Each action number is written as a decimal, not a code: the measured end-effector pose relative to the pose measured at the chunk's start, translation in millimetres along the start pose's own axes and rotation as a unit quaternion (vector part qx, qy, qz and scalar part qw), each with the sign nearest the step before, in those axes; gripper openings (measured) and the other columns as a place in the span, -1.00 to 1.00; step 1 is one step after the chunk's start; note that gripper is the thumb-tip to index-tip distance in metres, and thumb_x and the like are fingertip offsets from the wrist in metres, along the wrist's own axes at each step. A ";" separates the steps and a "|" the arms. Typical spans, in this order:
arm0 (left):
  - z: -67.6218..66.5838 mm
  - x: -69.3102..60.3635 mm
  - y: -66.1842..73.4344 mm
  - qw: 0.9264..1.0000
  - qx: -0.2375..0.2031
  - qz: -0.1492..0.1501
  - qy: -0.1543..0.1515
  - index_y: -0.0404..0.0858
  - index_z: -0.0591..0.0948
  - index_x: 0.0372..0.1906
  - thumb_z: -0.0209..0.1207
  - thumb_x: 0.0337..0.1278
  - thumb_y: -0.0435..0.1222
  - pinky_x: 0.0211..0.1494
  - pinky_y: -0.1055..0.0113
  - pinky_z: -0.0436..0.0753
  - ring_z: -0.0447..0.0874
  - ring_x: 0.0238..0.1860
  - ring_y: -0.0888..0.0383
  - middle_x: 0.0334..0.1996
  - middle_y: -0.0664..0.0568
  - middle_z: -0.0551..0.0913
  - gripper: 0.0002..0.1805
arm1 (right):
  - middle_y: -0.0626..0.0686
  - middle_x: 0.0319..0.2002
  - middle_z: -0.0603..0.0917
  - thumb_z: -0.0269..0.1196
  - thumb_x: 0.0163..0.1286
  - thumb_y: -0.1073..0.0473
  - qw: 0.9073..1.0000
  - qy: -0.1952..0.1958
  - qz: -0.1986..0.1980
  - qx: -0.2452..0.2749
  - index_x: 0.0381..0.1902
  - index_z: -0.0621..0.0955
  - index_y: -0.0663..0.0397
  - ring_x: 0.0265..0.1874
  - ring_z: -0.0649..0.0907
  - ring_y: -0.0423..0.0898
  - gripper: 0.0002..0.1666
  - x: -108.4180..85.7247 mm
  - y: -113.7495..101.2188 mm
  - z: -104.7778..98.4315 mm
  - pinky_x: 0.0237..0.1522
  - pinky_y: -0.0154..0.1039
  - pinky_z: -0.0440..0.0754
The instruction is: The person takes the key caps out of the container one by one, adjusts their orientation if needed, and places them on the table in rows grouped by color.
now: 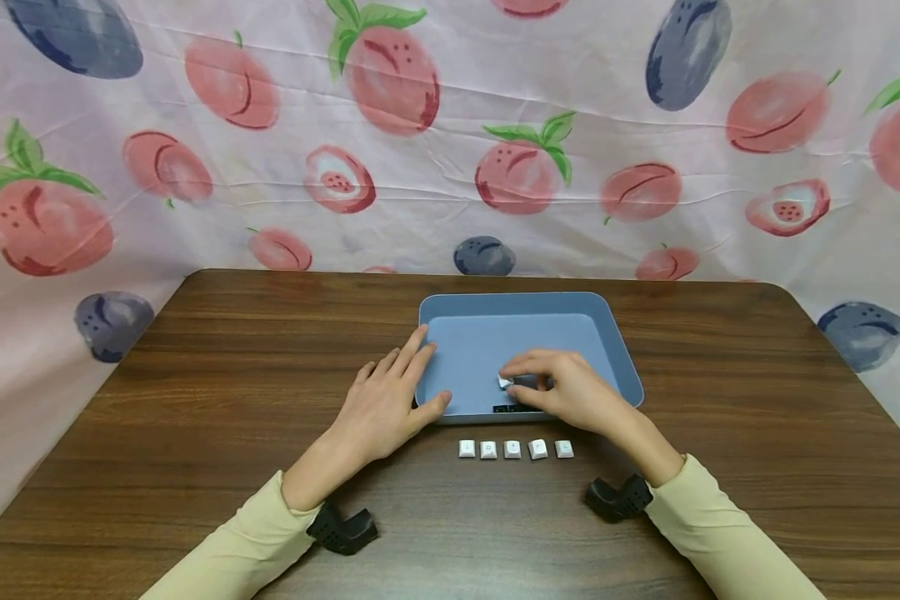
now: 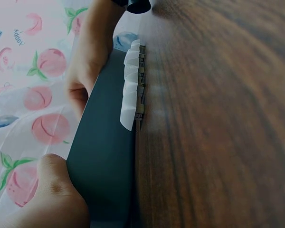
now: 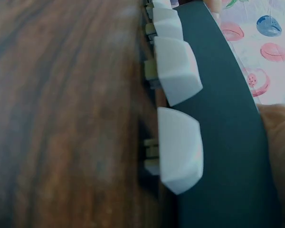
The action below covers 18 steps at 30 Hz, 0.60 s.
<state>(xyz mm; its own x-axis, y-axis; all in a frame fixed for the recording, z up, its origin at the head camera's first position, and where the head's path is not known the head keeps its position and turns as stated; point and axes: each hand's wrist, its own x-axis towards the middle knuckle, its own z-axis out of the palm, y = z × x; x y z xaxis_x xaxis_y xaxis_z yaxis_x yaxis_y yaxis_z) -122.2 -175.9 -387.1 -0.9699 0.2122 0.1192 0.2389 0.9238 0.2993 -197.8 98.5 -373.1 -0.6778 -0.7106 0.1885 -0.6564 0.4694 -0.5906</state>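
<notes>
A shallow blue tray [image 1: 525,304] stands on the table. My left hand [image 1: 387,400] rests on its left edge, fingers spread and mostly straight. Over the tray's front part, my right hand [image 1: 570,387] pinches a small white keycap [image 1: 504,382] between thumb and fingers. Dark pieces [image 1: 512,408] lie in the tray along its front wall, partly covered by that hand. In front of the tray stands a row of several white keycaps [image 1: 512,450]; the right wrist view shows each keycap [image 3: 180,152] sitting on a small switch [image 3: 152,156].
The brown wooden table [image 1: 255,367] extends to both sides of the tray. Behind it hangs a fruit-printed cloth [image 1: 435,225]. A black wrist device [image 1: 342,531] sits at the left cuff, and another black device [image 1: 617,500] at the right cuff.
</notes>
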 end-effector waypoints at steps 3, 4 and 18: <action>0.0 0.3 -0.1 1.000 0.000 0.000 -0.001 -0.18 0.19 0.61 -0.01 0.43 0.23 0.38 -0.35 0.31 0.29 0.50 -0.25 0.68 0.04 -0.08 -0.14 | -0.07 0.02 0.77 0.38 0.39 0.14 1.000 0.005 0.005 -0.001 0.06 0.78 -0.02 -0.42 0.55 -0.31 -0.70 -0.6 0.2 0.5 -0.39 -0.35 0.53; 0.1 0.4 -0.1 1.000 0.001 0.000 -0.002 -0.17 0.19 0.61 -0.01 0.43 0.23 0.38 -0.35 0.31 0.29 0.50 -0.25 0.68 0.04 -0.09 -0.14 | -0.08 -0.01 0.77 0.38 0.39 0.15 1.000 0.008 0.008 -0.002 0.05 0.78 -0.02 -0.42 0.55 -0.31 -0.71 -0.8 0.3 0.7 -0.39 -0.35 0.53; -0.4 -0.6 0.2 1.000 0.000 0.001 0.002 -0.18 0.21 0.60 -0.01 0.43 0.24 0.38 -0.34 0.32 0.30 0.49 -0.25 0.67 0.04 -0.07 -0.14 | -0.18 -0.61 0.58 0.45 0.30 0.06 0.996 0.024 0.091 0.001 -0.11 0.81 -0.14 -0.63 0.47 -0.25 -0.79 -2.3 -4.5 2.6 -0.55 -0.34 0.39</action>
<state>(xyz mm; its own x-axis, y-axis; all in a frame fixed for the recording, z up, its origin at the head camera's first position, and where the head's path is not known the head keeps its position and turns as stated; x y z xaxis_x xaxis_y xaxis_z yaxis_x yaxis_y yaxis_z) -121.5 -176.0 -386.8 -0.9694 0.2119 0.1239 0.2401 0.9237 0.2987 -192.5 96.7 -372.9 -0.8007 -0.5879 0.1152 -0.5206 0.5876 -0.6194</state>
